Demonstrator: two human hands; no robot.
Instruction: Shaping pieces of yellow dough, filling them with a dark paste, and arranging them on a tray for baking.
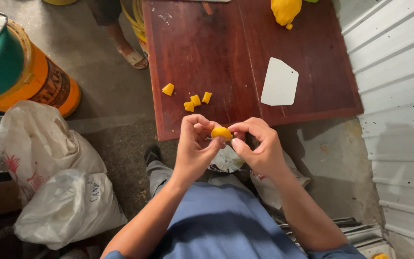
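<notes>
Over the near edge of the dark red wooden table (226, 57), head view: left hand (193, 146) and right hand (259, 146) meet, both pinching one small yellow dough ball (221, 132) btwn thumbs & fingertips, held just off the table edge, above the person's blue-clad lap. On the table, near the left hand: four small yellow dough bits (190, 100), one set apart to the left. White plastic scraper (280, 82) lies flat further right. Big yellow dough lump (285, 11) at far edge. Floor left: white sacks (53, 177), orange-green drum (29, 72); another person's sandalled foot (132, 56) beyond.
</notes>
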